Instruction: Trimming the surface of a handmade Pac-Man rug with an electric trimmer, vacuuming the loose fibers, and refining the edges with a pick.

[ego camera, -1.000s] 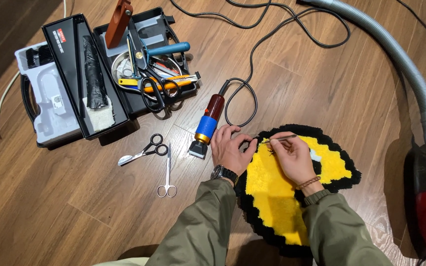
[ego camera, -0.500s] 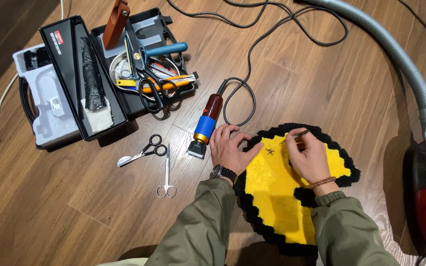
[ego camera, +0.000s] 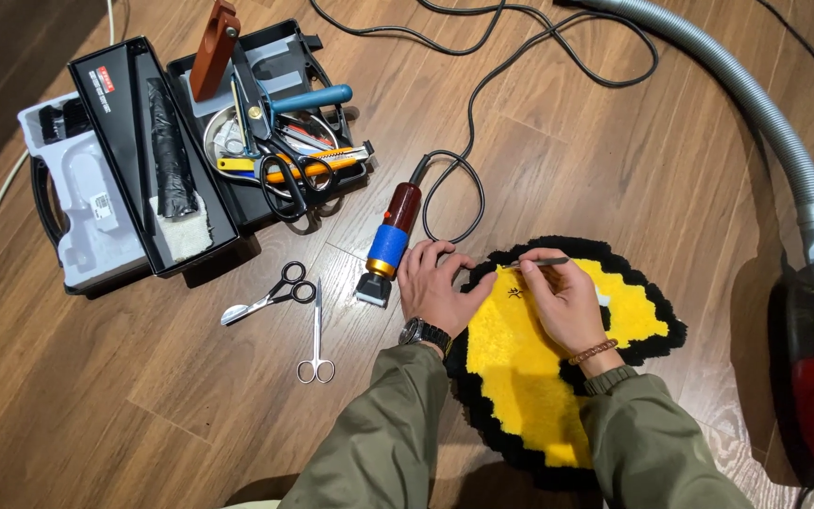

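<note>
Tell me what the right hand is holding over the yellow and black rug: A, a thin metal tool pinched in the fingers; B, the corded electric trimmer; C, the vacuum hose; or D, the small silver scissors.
A: the right hand pinches a thin metal tool above the rug, while the trimmer, small scissors and vacuum hose lie untouched on the floor.

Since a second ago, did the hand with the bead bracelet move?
Yes. The right hand slid left across the yellow rug, toward the corded trimmer.
</note>
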